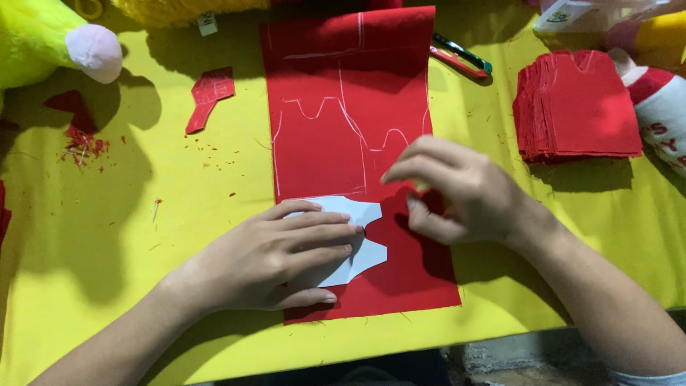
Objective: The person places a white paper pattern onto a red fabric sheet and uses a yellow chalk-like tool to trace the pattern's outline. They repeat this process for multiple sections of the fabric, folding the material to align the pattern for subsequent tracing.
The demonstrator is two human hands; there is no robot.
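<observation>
A long fabric strip lies down the middle of the table. On its near part rests a paper template, pinned under the left hand; the right hand hovers just right of it. A stack of cut pieces sits far right, scissors behind the strip's right edge, a loose scrap to its left.

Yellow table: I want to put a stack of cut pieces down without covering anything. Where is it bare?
The yellow table is barest left of the red fabric strip, below the red scrap. A narrower gap lies between strip and red stack. It is crowded around the left hand, white template and right hand.
</observation>
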